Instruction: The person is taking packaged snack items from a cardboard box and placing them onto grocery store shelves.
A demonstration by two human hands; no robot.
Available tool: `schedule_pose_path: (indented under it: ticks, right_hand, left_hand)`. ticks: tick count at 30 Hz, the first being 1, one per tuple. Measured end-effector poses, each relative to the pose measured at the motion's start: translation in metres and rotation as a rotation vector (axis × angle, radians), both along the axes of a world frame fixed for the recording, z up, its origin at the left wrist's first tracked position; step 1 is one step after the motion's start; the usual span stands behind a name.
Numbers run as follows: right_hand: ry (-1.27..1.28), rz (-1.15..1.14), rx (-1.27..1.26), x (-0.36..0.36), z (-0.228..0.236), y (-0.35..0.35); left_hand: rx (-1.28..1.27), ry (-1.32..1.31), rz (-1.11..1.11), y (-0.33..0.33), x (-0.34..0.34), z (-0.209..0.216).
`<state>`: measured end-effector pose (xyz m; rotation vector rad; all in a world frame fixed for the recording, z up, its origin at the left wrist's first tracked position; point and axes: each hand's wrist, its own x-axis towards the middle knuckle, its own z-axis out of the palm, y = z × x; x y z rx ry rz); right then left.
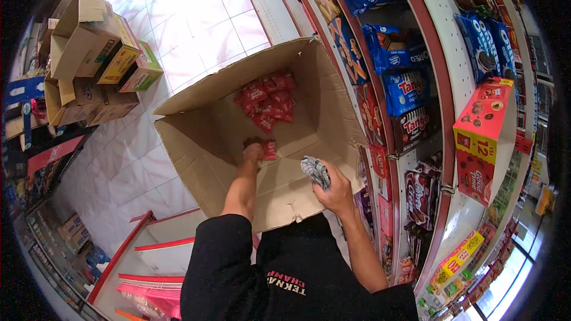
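Note:
A large open cardboard box (208,98) stands in front of me, its opening facing up at me. Down inside, my left hand (252,152) is closed at the edge of a small red packet (269,150); its fingertips are in shadow. Several more red packets (266,100) lie heaped against the box's far side. Over the box's near right part, my right hand (338,191) grips a crumpled grey patterned cloth (315,171).
Shelves on the right hold blue cookie packs (395,47), dark wafer packs (422,196) and a red-and-yellow carton (485,137). Stacked cardboard boxes (89,53) stand at the far left on the tiled floor (196,18). A red-edged white shelf (163,232) is at the lower left.

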<state>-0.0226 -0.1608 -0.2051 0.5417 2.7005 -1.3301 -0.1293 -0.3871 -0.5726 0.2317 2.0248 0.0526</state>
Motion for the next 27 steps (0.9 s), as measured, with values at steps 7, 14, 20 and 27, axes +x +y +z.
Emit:
schedule_pose_path:
  ticks: [7,14,20,27]
  right_hand:
    - [0.012,-0.014,-0.011,0.0,-0.002,0.0]
    - [-0.003,-0.066,-0.043,0.004,-0.002,-0.002]
    - [0.047,-0.102,-0.03,0.011,0.002,-0.002]
    - [0.095,-0.17,-0.023,0.014,0.01,0.003]
  left_hand:
    - [0.126,0.079,0.099,0.01,0.042,0.063]
    - [0.399,0.057,0.22,0.016,0.063,0.039]
    - [0.618,-0.115,0.819,0.033,0.04,0.07]
    - [0.751,-0.142,1.005,0.034,0.009,0.123]
